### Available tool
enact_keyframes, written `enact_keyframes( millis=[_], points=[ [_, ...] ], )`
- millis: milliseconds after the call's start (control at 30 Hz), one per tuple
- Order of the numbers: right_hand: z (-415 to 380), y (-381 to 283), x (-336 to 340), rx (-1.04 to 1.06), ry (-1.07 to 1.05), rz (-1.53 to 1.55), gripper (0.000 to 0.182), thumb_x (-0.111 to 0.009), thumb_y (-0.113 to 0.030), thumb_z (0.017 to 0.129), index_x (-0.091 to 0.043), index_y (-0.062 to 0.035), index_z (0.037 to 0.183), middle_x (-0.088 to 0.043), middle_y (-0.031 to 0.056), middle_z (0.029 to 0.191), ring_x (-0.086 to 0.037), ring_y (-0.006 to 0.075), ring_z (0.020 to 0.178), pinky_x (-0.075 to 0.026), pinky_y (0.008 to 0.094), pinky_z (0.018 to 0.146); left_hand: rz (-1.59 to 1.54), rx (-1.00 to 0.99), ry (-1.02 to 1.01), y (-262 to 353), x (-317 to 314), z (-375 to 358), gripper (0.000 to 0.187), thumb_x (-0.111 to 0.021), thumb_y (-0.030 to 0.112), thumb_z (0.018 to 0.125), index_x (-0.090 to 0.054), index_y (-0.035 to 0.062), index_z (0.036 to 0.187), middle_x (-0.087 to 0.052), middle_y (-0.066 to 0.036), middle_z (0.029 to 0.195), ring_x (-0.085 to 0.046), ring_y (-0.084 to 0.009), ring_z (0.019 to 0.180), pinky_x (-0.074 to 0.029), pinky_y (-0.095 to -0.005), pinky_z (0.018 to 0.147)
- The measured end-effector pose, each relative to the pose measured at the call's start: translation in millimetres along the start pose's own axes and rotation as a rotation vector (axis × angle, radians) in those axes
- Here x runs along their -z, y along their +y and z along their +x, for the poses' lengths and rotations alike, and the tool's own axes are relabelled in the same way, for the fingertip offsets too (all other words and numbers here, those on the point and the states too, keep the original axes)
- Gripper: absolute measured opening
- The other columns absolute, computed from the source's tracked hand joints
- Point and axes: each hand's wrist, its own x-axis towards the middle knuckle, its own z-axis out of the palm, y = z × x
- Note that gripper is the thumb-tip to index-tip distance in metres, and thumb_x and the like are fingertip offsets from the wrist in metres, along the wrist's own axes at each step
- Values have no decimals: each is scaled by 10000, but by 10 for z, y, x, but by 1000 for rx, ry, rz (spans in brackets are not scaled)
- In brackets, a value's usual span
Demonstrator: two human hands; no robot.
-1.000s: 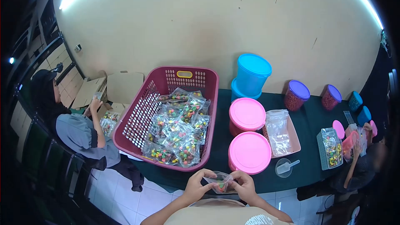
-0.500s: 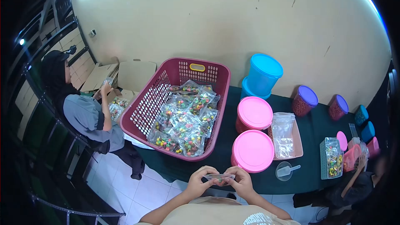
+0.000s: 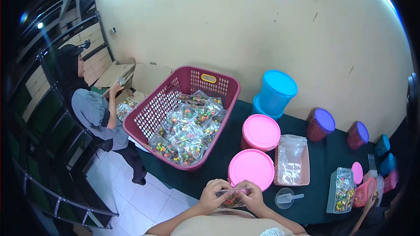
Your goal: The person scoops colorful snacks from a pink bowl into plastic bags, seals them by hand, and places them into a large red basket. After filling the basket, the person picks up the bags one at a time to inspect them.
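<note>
Close to my body, a small clear plastic bag [image 3: 231, 200] with colourful pieces in it hangs between my hands. My left hand [image 3: 213, 195] pinches its upper left edge. At the upper right edge, my right hand [image 3: 251, 197] has its fingers closed on the same bag. Just beyond my hands stands a tub with a pink lid [image 3: 251, 169]. To the left, a large maroon basket [image 3: 205, 157] holds many filled clear bags [image 3: 188, 126] with colourful pieces.
Another pink-lidded tub [image 3: 261, 132], blue tubs [image 3: 280, 88] and a tray of clear bags [image 3: 305, 170] stand on the dark green table. A scoop [image 3: 285, 198] lies on a round lid or dish. One person [image 3: 94, 109] works at left; another person's arm [image 3: 362, 218] is at right.
The bag has turned so more of its front and contents show, and my fingers have moved to its top edge. My view has shifted slightly; the person at right has moved lower in view.
</note>
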Motion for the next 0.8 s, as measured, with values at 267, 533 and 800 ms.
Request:
enact_keyframes(
  millis=[267, 533, 800],
  points=[
    [27, 56, 297, 87, -44, -63, 69, -676, -37, 774, -656, -23, 839, -635, 84, 844, -608, 165, 802, -466, 287, 735, 28, 78, 89, 115, -282, 9, 118, -658, 161, 813, -620, 68, 875, -624, -39, 903, -577, -208, 891, -359, -346, 880],
    [234, 220, 384, 316, -281, -92, 76, -680, -21, 732, -664, -32, 806, -641, 92, 751, -607, 202, 719, -466, 300, 673, 109, 67, 119, 150, -332, -120, 139, -619, 214, 848, -643, 93, 912, -630, -30, 882, -574, -186, 880, -331, -382, 915],
    [520, 72, 283, 507, -357, -290, 124, -713, -46, 675, -673, -75, 789, -629, 44, 723, -575, 222, 736, -452, 336, 685, 353, 117, 327, 256, -240, -199, 170, -642, 245, 825, -651, 84, 878, -640, -29, 852, -599, -193, 873, -327, -407, 967]
  ],
)
